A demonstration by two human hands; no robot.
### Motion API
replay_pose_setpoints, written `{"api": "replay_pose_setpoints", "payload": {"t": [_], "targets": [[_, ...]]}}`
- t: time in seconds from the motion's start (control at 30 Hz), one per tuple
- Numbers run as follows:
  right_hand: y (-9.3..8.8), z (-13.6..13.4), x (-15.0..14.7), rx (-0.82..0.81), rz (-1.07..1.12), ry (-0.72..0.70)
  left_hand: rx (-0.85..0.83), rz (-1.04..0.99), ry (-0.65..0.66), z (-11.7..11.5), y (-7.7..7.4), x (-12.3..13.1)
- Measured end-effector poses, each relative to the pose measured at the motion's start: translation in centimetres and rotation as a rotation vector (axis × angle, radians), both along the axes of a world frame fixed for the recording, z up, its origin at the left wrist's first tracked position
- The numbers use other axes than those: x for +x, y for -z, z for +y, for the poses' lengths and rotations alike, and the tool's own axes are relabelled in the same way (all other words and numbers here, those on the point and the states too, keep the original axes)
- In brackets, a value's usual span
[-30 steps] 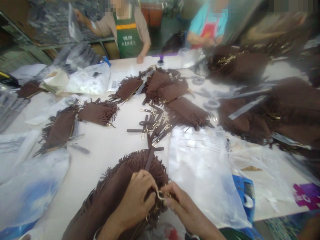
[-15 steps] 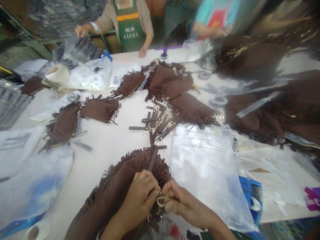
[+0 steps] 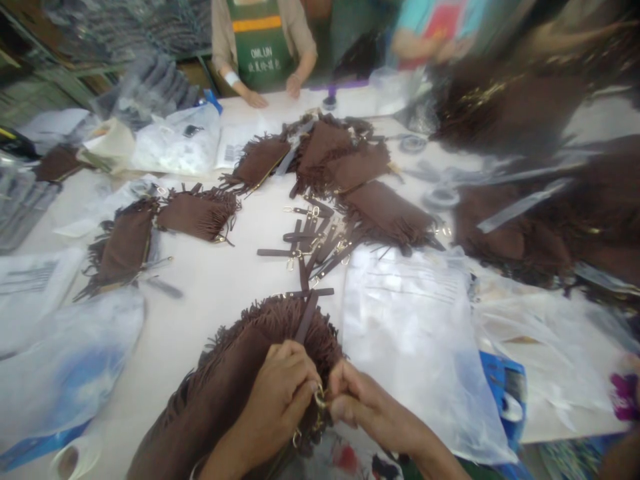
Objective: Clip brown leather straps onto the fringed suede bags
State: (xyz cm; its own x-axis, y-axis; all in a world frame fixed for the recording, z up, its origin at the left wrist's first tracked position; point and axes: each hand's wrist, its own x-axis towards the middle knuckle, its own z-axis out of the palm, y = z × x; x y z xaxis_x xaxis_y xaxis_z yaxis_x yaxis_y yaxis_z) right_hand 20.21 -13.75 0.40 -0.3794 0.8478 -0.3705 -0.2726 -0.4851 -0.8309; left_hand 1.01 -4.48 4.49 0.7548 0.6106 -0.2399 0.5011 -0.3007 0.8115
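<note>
A large brown fringed bag point(image 3: 220, 380) lies at the table's near edge, in front of me. My left hand point(image 3: 285, 397) is closed on a dark brown strap point(image 3: 307, 319), whose free end sticks out beyond the knuckles. Between my hands is a gold metal clasp point(image 3: 320, 398). My right hand point(image 3: 367, 403) pinches it from the right with thumb and fingers. More gold hardware point(image 3: 297, 437) hangs just below, close to the bag's edge. My fingers hide how the clasp and strap join.
Loose brown straps with gold clasps point(image 3: 315, 247) lie in a pile beyond the bag. Smaller fringed pouches point(image 3: 385, 210) are spread around them. Plastic bags point(image 3: 410, 333) lie at right, a white roll point(image 3: 75, 460) at lower left. A person in a green apron point(image 3: 260, 53) stands opposite.
The gold clasp has turned slightly between my hands, and my right fingers are closed more tightly over it. Across the table, the person's raised hand has come down onto the tabletop.
</note>
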Motion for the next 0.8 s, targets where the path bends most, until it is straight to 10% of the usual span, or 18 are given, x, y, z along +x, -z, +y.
{"api": "replay_pose_setpoints", "payload": {"t": [0.23, 0.4, 0.63, 0.8], "targets": [[1.2, -0.1, -0.4, 0.002, -0.039, 0.068, 0.006, -0.055, -0.011, -0.1, 0.4, -0.3], [-1.4, 0.8, 0.4, 0.020, -0.348, 0.009, 0.146, 0.006, -0.030, -0.3, 0.6, 0.0], [-6.3, 7.2, 2.8, 0.699, -1.094, -0.533, 0.316, -0.091, -0.120, -1.4, 2.7, -0.6], [-4.9, 13.5, 0.1, 1.056, -1.141, -0.732, 0.749, -0.284, -0.146, -2.0, 3.9, -0.4]]}}
